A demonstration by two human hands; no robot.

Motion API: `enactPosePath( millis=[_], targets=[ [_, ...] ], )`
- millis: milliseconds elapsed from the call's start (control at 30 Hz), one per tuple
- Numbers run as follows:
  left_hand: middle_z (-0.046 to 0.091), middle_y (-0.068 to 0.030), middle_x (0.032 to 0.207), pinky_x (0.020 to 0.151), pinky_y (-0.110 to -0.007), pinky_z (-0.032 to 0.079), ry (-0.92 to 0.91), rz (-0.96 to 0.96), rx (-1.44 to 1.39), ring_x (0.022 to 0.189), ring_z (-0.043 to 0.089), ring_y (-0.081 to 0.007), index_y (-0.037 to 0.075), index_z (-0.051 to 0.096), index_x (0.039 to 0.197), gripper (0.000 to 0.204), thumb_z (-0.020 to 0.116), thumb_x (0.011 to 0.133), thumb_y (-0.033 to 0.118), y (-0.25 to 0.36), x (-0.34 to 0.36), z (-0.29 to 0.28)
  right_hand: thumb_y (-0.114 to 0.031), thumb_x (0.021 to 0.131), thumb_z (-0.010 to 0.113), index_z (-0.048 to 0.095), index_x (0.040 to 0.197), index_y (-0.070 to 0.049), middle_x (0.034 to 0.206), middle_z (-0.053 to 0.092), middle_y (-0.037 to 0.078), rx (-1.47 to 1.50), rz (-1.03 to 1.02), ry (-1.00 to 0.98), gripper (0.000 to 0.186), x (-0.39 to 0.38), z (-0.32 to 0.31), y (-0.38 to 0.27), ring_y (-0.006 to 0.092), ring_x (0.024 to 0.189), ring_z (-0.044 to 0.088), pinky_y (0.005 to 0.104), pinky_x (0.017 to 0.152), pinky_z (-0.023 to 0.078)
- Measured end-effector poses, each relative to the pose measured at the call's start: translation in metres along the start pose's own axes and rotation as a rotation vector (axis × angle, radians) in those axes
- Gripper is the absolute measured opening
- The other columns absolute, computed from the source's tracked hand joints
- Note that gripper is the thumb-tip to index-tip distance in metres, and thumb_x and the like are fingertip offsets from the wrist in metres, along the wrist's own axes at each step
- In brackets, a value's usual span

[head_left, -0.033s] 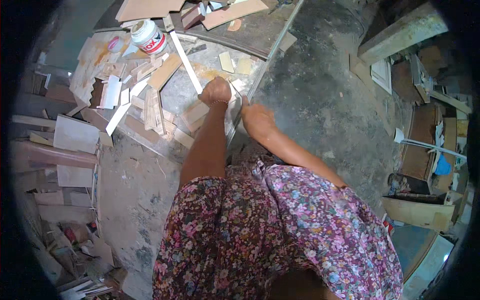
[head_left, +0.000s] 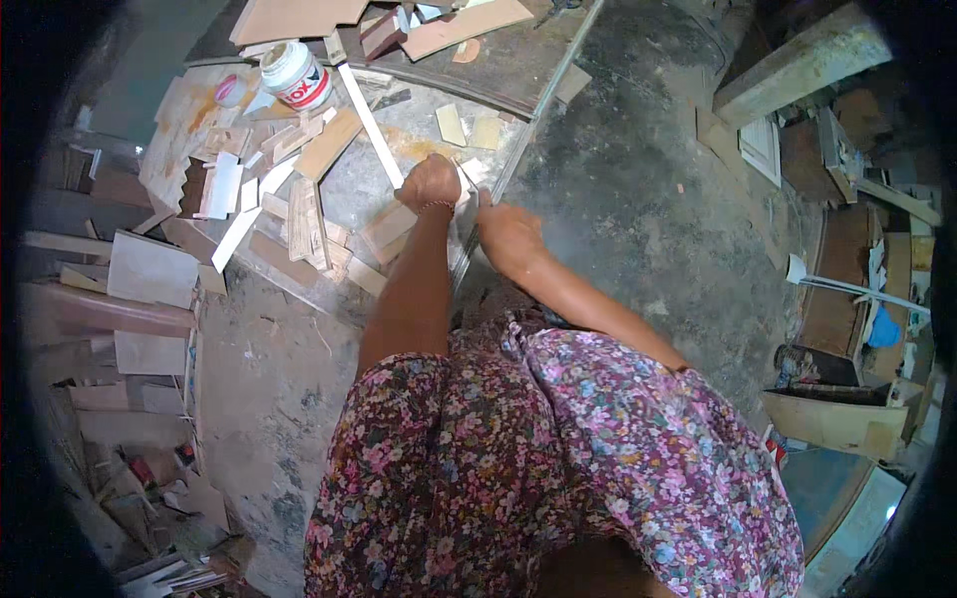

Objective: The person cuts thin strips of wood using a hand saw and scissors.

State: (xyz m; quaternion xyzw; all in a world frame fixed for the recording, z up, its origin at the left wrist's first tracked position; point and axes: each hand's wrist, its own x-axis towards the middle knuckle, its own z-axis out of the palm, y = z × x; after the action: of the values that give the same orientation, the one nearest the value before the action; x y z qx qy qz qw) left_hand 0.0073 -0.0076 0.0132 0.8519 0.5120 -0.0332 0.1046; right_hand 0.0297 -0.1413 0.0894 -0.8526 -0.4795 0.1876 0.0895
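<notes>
My left hand [head_left: 431, 182] is closed in a fist at the near end of a long, narrow white strip [head_left: 369, 125], pressing it on the low worktop [head_left: 424, 103]. Just to its right, my right hand [head_left: 510, 237] is closed, index finger pointing forward, around a thin blade-like tool [head_left: 472, 177]. The tool's tip is close to my left knuckles; its handle is hidden in my palm. Two small pale wood pieces, one a cream rectangle [head_left: 451, 125], lie beyond my left hand. Flat wood offcuts [head_left: 307, 221] are spread left of my left forearm.
An open white tub [head_left: 296, 77] with red lettering stands at the far left of the worktop, beside a pink-and-white lid [head_left: 230, 91]. Larger boards [head_left: 469, 27] lie behind. Stacked panels [head_left: 150, 267] line the left; a thick beam [head_left: 805, 67] and wooden drawers [head_left: 832, 424] are on the right.
My right hand has shifted very slightly left, toward my left hand. The left hand and the white strip have stayed in place.
</notes>
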Motion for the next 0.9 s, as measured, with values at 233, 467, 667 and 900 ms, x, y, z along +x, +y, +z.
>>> enactPosePath(
  millis=[233, 467, 667, 900],
  targets=[
    [0.061, -0.0117, 0.081, 0.067, -0.043, 0.043, 0.047, -0.072, -0.058, 0.077, 0.059, -0.0265, 0.005, 0.06, 0.081, 0.035, 0.031, 0.081, 0.026, -0.015, 0.015, 0.017, -0.007, 0.075, 0.042, 0.045, 0.1, 0.003, 0.07, 0.06, 0.015, -0.088, -0.058, 0.042, 0.027, -0.007, 0.0, -0.002, 0.0297, 0.065, 0.06, 0.0371, 0.055, 0.048],
    [0.06, -0.0126, 0.084, 0.075, -0.044, 0.037, -0.015, -0.133, -0.139, 0.078, 0.058, -0.0282, 0.005, 0.061, 0.081, 0.045, 0.025, 0.084, 0.03, -0.01, 0.021, 0.022, -0.007, 0.077, 0.039, 0.041, 0.107, 0.003, 0.073, 0.059, 0.019, -0.012, -0.019, 0.019, 0.032, 0.008, 0.0, 0.001, 0.0309, 0.068, 0.059, 0.0398, 0.057, 0.047],
    [0.06, -0.0126, 0.087, 0.074, -0.045, 0.037, 0.033, -0.029, -0.022, 0.081, 0.057, -0.028, 0.005, 0.061, 0.08, 0.042, 0.026, 0.084, 0.028, -0.013, 0.024, 0.034, -0.007, 0.077, 0.04, 0.041, 0.107, 0.003, 0.074, 0.059, 0.019, -0.044, 0.009, -0.032, 0.032, -0.002, -0.004, 0.0, 0.0315, 0.07, 0.059, 0.0401, 0.057, 0.047],
    [0.06, -0.0123, 0.084, 0.075, -0.046, 0.037, 0.005, -0.129, -0.144, 0.08, 0.057, -0.0276, 0.005, 0.062, 0.077, 0.044, 0.024, 0.084, 0.028, -0.007, 0.016, 0.014, -0.006, 0.073, 0.044, 0.047, 0.102, 0.004, 0.065, 0.059, 0.013, -0.132, -0.087, 0.121, 0.031, -0.012, 0.003, 0.007, 0.0264, 0.061, 0.06, 0.037, 0.048, 0.047]
  ],
)
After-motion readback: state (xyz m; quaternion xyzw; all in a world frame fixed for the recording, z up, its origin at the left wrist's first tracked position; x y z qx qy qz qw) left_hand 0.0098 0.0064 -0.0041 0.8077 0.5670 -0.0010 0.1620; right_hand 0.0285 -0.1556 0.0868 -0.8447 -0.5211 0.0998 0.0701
